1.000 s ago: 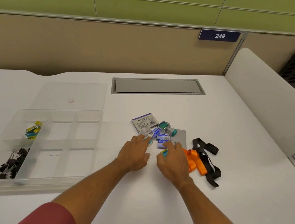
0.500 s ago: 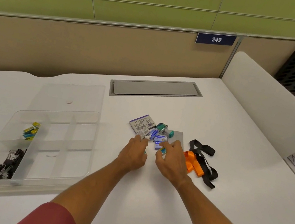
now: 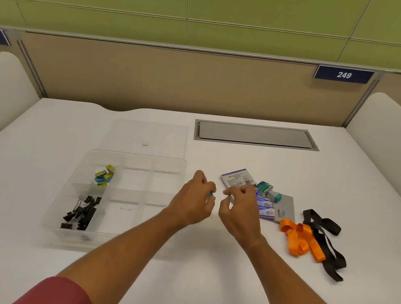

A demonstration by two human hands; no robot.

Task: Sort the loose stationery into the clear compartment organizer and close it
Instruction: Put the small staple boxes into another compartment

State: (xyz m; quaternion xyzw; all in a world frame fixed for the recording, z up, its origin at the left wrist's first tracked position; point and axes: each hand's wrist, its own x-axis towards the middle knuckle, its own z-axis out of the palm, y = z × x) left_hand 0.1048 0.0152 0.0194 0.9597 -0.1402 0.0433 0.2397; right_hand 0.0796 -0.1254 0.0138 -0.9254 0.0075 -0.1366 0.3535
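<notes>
The clear compartment organizer (image 3: pixel 91 159) lies open on the white desk at the left, with its clear lid (image 3: pixel 147 137) flat behind it. Inside are coloured clips (image 3: pixel 104 175) and black binder clips (image 3: pixel 81 212). My left hand (image 3: pixel 193 201) hovers just right of the organizer, its fingers curled round a small teal item (image 3: pixel 211 194). Close beside it, my right hand (image 3: pixel 240 209) is lifted with curled fingers pinching a small pale item that I can barely see. Behind the right hand lies a pile of small staple boxes (image 3: pixel 264 208), a purple-white box (image 3: pixel 235 181) and a grey pad (image 3: pixel 284 210).
An orange ribbon (image 3: pixel 299 239) and a black strap (image 3: pixel 325 241) lie at the right of the pile. A grey cable hatch (image 3: pixel 256 135) is set into the desk at the back. White side partitions and a beige back panel bound the desk.
Both hands lifted off the pile and moved left toward the organizer, each with a small item. The camera turned left, so the organizer now sits nearer the centre.
</notes>
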